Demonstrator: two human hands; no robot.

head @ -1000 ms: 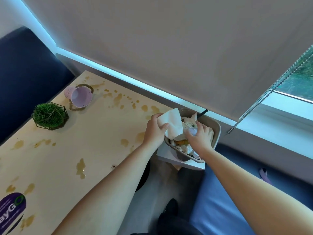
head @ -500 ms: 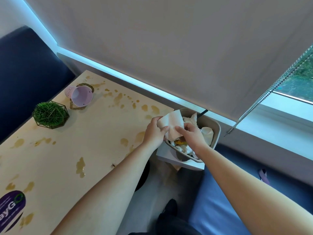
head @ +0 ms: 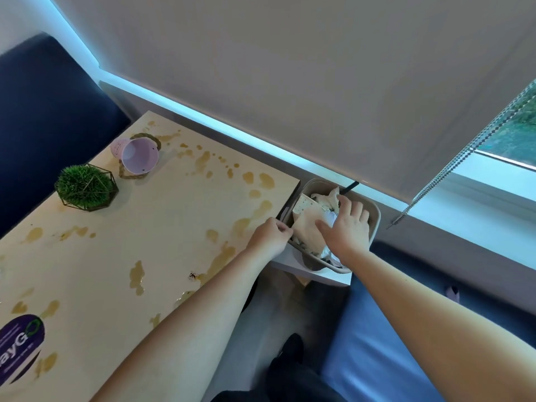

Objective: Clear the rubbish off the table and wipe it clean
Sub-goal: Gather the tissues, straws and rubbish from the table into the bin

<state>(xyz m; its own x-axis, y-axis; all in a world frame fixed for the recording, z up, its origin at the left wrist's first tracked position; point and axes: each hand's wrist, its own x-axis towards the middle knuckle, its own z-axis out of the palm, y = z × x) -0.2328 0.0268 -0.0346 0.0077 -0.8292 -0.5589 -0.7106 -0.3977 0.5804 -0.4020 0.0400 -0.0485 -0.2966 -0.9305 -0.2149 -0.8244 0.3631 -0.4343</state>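
A beige bin [head: 373,224] full of crumpled paper stands just past the table's right end. A cream paper napkin [head: 307,230] lies on top of the rubbish in it. My right hand [head: 346,227] presses down on the napkin and rubbish with spread fingers. My left hand [head: 271,239] has its fingers curled at the bin's near rim, beside the napkin's edge; whether it pinches anything is hidden. The pale table [head: 162,227] is covered with several brown spill stains [head: 137,275].
A pink bucket [head: 139,155] lies tipped over at the table's far end, next to a green plant ball in a wire frame [head: 85,187]. A purple sticker [head: 20,343] sits at the near left. A small crumb [head: 193,275] lies by my left forearm. Blue bench seat [head: 377,343] at right.
The napkin that my left hand held up over the bin has gone down into it. My right hand now lies flat on top, and my left hand has dropped to the rim.
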